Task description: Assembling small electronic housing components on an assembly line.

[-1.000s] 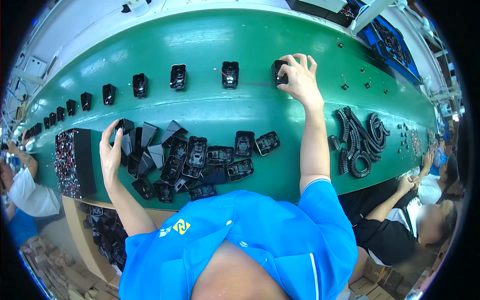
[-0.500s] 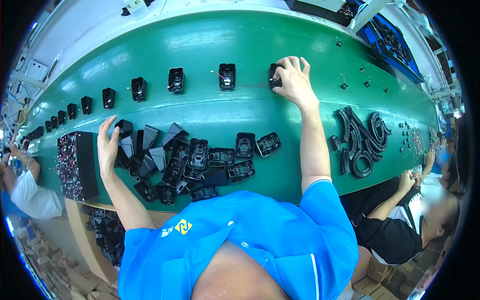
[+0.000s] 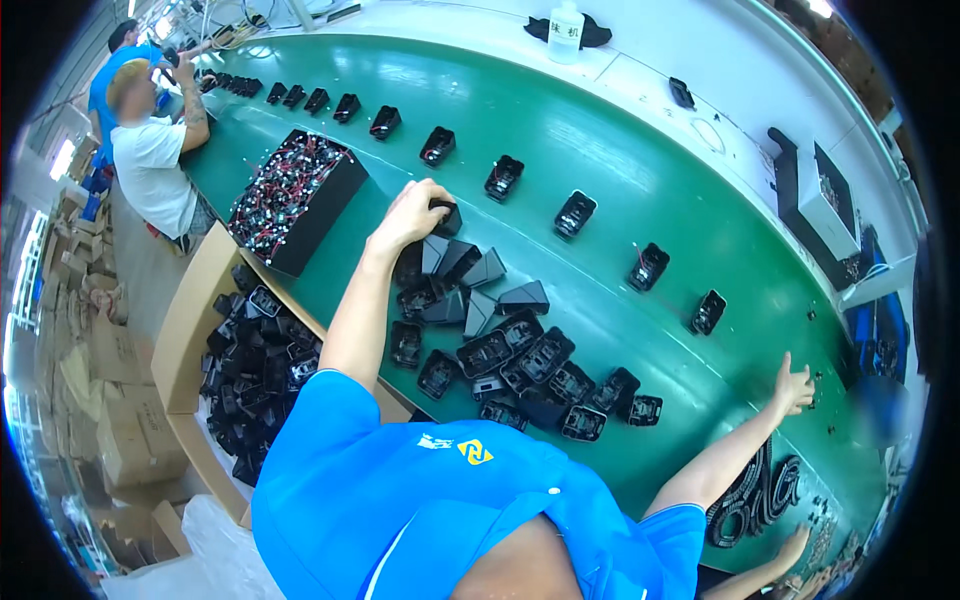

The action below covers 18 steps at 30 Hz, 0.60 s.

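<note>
My left hand [image 3: 412, 214] is closed on a black plastic housing [image 3: 449, 218], an open tapered shell at the far left end of a loose pile. Others in the pile [image 3: 545, 355] lie tilted and overlapping, some with the hollow side up. Out at the right, my right hand [image 3: 795, 388] is open and holds nothing, its fingers apart, close to a few small black parts [image 3: 811, 315]. Left of it stands the last housing [image 3: 708, 313] of a long spaced row. Thin wires show in some of the row's housings, such as this one [image 3: 649, 267].
A black box [image 3: 335, 215] full of small wired parts stands left on the green bench [image 3: 620, 330]. Below it is a carton [image 3: 190, 345] of black housings. Coiled black track-like strips [image 3: 740, 510] lie at right. A co-worker [image 3: 160, 165] sits far left; another's hand [image 3: 793, 548] shows lower right.
The view has swung to the left. My left hand, open beside the pile before, has closed on a housing. My right hand has let go of the row's last housing and moved right.
</note>
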Each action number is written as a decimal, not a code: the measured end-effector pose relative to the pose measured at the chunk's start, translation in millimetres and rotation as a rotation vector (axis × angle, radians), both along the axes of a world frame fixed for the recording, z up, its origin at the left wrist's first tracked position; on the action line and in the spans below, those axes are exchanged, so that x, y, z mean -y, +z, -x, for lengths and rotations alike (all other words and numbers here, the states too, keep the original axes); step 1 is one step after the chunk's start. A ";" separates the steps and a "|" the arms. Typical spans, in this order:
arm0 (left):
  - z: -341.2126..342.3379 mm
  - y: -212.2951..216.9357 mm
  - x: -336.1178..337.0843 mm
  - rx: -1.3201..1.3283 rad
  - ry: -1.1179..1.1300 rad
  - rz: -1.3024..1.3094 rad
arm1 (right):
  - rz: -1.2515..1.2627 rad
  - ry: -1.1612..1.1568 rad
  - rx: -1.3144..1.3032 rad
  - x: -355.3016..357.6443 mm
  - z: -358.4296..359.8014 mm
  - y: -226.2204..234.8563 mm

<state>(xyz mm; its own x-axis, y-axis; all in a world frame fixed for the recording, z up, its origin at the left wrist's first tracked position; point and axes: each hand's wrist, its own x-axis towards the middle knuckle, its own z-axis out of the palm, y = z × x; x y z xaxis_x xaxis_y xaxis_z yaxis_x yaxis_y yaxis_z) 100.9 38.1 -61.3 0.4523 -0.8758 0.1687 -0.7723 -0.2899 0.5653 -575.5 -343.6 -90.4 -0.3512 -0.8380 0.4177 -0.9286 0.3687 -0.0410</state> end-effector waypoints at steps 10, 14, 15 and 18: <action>16.3 36.4 -10.3 -0.682 0.149 0.460 | 0.190 0.237 0.645 -2.5 -7.7 -35.2; 87.8 52.2 -6.9 -1.288 -0.050 0.661 | 0.347 0.352 1.248 -39.6 -41.5 11.1; 109.2 50.8 2.6 -1.561 -0.223 0.596 | 0.457 0.481 1.389 -55.6 -45.1 17.2; 170.7 49.8 12.1 -1.986 -0.451 0.429 | 0.447 0.665 1.816 -91.3 -74.3 52.6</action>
<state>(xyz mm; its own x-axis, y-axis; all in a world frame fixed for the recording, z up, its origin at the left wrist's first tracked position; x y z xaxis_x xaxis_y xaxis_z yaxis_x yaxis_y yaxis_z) -69.8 26.0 -11.6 0.0503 -0.9987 0.0100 0.8666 0.0486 0.4966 -501.2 -252.4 -37.9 -0.2632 -0.9490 0.1735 0.3402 -0.2596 -0.9038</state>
